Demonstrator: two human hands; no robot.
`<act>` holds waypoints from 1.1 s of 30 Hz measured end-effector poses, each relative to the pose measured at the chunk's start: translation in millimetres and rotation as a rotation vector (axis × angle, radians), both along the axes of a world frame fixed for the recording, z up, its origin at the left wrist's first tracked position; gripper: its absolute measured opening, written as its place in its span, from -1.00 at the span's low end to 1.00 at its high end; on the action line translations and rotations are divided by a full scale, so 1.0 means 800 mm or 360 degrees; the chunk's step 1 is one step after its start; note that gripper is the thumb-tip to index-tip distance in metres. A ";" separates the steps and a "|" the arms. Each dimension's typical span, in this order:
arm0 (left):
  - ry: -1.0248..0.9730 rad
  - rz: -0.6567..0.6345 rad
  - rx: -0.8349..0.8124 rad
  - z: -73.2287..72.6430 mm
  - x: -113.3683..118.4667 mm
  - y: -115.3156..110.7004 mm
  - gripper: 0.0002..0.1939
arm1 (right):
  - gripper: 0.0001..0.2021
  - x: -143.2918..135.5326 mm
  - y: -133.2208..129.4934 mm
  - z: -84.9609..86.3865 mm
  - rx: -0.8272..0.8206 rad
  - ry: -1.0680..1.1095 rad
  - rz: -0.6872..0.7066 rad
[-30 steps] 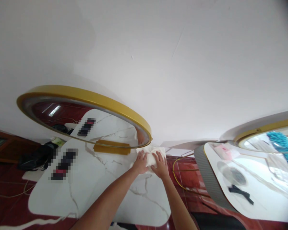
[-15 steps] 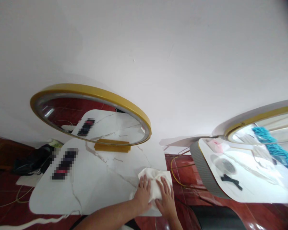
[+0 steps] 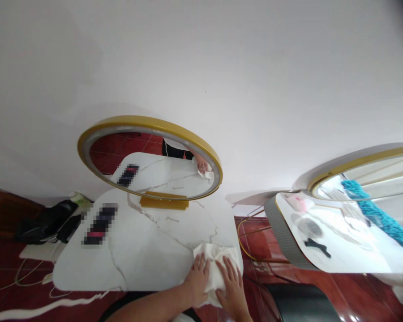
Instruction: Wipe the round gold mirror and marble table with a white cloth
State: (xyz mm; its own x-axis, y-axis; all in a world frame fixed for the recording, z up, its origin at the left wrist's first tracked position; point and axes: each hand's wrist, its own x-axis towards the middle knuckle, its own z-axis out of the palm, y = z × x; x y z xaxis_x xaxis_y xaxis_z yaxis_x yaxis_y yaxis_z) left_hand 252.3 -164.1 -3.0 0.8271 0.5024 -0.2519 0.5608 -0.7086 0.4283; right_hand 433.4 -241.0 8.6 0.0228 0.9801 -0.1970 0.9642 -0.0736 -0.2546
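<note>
A white cloth [image 3: 216, 255] lies spread at the front right corner of a white marble-patterned table [image 3: 147, 264]. My left hand [image 3: 198, 279] rests flat on the cloth's left part, fingers stretched forward. On its right part lies my right hand [image 3: 230, 286], palm down with its fingers a little apart. Both hands press the cloth from above. Its lower end reaches the table's front edge.
A gold-rimmed mirror [image 3: 147, 120] stands at the table's back on a gold base [image 3: 164, 202]. A blurred-out dark object [image 3: 100, 223] lies at left. Rightward are a second table [image 3: 349, 241] and a black seat [image 3: 304, 302]. A white cable [image 3: 60, 302] hangs front left.
Both hands and the cloth have slid slightly toward the table's front edge. The camera view has turned a little, and a hand with the cloth now shows in the mirror.
</note>
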 end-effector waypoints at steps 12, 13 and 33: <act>0.0025 0.0594 -0.0390 0.024 -0.303 0.078 -0.08 | -0.18 -0.247 0.104 -0.009 -0.0121 0.0240 0.0299; -0.0027 0.0637 -0.0358 0.020 -0.331 0.081 -0.12 | -0.17 -0.271 0.112 -0.011 -0.0141 0.0245 0.0316; -0.0564 0.1383 -0.0010 -0.016 -0.414 0.139 -0.45 | -0.22 -0.472 0.225 0.009 -0.0094 0.0191 -0.0063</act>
State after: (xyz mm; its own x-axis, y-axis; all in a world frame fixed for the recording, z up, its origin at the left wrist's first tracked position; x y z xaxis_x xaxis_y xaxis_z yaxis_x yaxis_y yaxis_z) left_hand -78.9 -52.5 -16.2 0.1912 0.9796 -0.0619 0.7286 -0.0994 0.6777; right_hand 55.5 -61.2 15.9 0.0341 0.9655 -0.2583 0.9231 -0.1295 -0.3622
